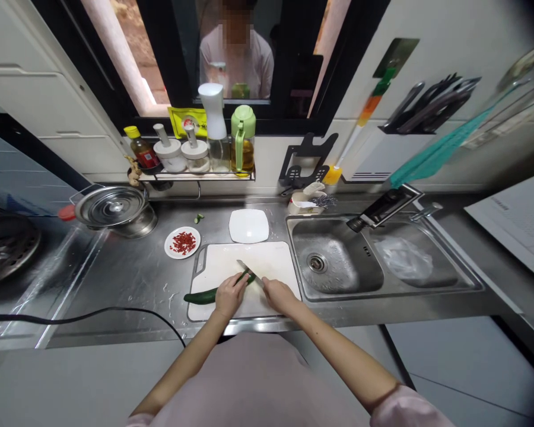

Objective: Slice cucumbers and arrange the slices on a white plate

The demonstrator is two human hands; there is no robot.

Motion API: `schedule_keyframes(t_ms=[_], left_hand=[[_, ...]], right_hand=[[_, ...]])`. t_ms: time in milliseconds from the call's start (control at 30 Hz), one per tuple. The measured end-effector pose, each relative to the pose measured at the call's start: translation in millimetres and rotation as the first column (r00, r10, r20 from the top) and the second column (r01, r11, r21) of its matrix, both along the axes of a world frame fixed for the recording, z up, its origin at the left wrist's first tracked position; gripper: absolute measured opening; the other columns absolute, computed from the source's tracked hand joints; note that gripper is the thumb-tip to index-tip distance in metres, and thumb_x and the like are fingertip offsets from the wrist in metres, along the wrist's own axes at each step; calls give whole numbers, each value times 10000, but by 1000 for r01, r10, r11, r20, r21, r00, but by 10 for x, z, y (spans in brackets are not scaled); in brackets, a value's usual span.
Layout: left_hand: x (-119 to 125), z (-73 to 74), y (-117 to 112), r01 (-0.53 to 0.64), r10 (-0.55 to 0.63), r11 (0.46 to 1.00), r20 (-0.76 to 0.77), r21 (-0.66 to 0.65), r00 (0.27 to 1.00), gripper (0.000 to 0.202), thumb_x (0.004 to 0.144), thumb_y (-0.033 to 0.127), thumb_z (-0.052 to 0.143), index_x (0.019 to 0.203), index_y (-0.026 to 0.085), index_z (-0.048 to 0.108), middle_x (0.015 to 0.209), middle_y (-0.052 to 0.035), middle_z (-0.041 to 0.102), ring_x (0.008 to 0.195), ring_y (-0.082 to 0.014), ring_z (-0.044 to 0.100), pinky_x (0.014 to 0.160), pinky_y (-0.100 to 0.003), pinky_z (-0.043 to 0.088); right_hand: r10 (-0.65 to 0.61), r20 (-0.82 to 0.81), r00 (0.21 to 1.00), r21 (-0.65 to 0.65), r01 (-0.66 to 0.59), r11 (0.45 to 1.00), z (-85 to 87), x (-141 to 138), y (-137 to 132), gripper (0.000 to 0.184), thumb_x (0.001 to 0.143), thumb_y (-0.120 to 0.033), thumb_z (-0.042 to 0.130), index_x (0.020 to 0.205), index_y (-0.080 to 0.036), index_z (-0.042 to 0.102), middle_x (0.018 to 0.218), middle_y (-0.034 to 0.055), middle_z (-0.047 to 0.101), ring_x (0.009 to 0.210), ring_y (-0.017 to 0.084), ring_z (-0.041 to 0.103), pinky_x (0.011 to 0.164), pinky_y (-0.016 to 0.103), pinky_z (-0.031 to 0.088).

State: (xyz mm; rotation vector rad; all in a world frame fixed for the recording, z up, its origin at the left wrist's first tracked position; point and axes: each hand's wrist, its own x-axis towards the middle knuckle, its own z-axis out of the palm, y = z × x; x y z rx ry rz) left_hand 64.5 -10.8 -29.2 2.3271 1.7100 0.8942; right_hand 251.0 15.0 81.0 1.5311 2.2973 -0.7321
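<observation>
A long dark green cucumber [201,297] lies slantwise across the white cutting board [273,256]. My left hand [229,295] is closed over it, its fingertips close to the end at the right. In my right hand [279,295] is the handle of a knife [249,270], whose blade points up and to the left at the cucumber's right end. I cannot tell how deep the blade is in it. Behind the board sits a white square plate [248,226]. To the board's left, a round white plate [193,249] holds chopped red pieces.
Small green cucumber bits [199,219] lie behind the round plate. A lidded steel pot [136,222] stands at the left. The double sink [338,261] is at the right. Bottles and jars line a shelf [182,177] below the window. A black cable [111,309] crosses the counter.
</observation>
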Motion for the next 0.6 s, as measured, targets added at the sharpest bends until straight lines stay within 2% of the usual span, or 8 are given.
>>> schedule_keyframes(t_ms=[333, 600], left_hand=[[-3, -32, 2, 6, -6, 1000, 9, -6, 1000, 349, 916, 250, 486, 1240, 277, 612, 1165, -67, 655, 1051, -186, 613, 934, -350, 510], [-3, 5, 10, 2, -3, 1000, -9, -13, 1000, 333, 921, 249, 474, 1216, 274, 627, 1171, -58, 657, 1058, -187, 612, 931, -348, 511]], right_hand=[[8, 3, 1000, -25, -8, 1000, 56, -93, 77, 303, 898, -119, 348, 1158, -134, 503, 1016, 168, 667, 971, 234, 633, 753, 281, 401], [0, 21, 1000, -32, 1, 999, -21, 2, -8, 312, 855, -93, 385, 1132, -151, 515, 984, 145, 673, 947, 229, 638, 736, 276, 398]])
